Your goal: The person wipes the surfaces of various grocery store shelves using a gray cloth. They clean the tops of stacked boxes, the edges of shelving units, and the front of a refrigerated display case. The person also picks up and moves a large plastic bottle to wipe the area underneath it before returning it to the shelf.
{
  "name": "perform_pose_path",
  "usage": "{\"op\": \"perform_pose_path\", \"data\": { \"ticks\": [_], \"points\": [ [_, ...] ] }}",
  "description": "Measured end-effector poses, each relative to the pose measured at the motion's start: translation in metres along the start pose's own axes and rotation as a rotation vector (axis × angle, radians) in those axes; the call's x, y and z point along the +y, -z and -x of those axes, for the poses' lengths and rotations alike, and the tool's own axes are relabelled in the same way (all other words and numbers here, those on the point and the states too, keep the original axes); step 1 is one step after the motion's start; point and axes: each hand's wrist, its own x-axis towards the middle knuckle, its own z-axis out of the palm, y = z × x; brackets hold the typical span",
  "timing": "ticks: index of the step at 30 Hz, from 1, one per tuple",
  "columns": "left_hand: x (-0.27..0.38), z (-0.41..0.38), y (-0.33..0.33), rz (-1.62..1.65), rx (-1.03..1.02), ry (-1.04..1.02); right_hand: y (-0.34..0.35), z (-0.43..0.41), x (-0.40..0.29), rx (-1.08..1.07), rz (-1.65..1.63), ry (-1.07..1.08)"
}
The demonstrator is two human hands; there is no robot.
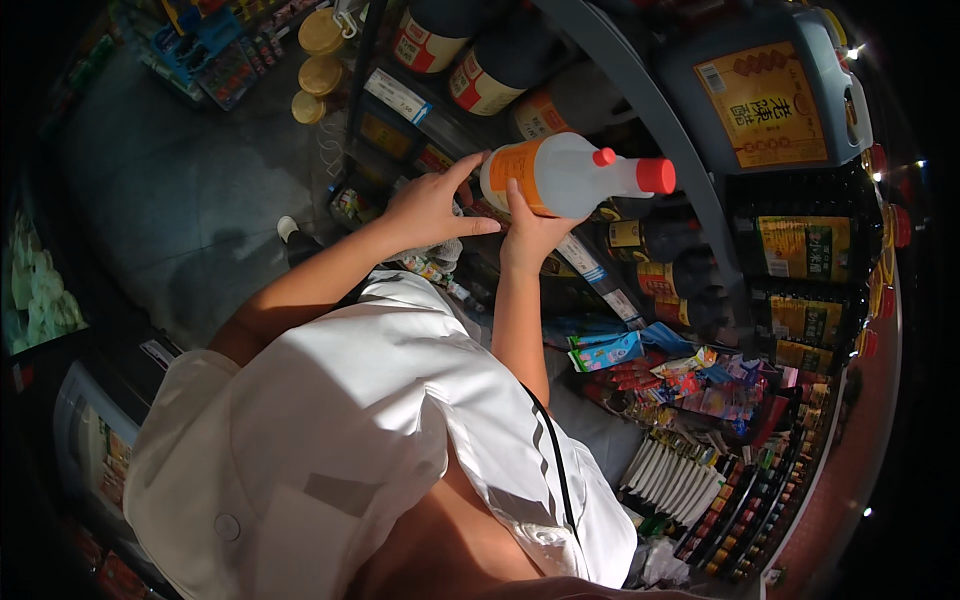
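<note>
A translucent white plastic bottle (574,176) with an orange label, a red cap and a smaller red spout cap lies tilted on its side in the air before the shelf. My right hand (532,231) grips it from below, its thumb pressed over the label. At the bottle's base is my left hand (429,206), with thumb and index finger spread. Its index fingertip is at the base's edge; whether it touches cannot be told. Behind the hands, dark bottles with red and cream labels (486,79) stand on a shelf.
Large dark jugs with yellow labels (765,105) fill the shelf at right, behind a curved grey shelf edge (637,67). Price strips (397,96) line the lower shelf. Snack packets (705,386) hang at lower right. Yellow-lidded jars (321,75) stand beyond the grey floor (180,172).
</note>
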Motion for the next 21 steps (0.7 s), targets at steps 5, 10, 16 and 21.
{"op": "perform_pose_path", "data": {
  "ticks": [5, 10, 16, 21],
  "points": [
    [-0.005, -0.015, -0.005, -0.138, 0.013, -0.007, -0.019, -0.007, -0.002, 0.039, 0.121, 0.096],
    [-0.014, -0.032, -0.007, -0.051, 0.051, -0.005, -0.031, -0.015, -0.007, 0.079, 0.149, 0.069],
    [-0.019, -0.049, -0.017, 0.06, 0.084, -0.05, -0.028, -0.023, -0.007, 0.075, 0.238, 0.1],
    [-0.005, -0.031, -0.024, 0.121, 0.121, -0.088, -0.004, -0.017, -0.02, -0.004, 0.283, 0.154]
  ]
}}
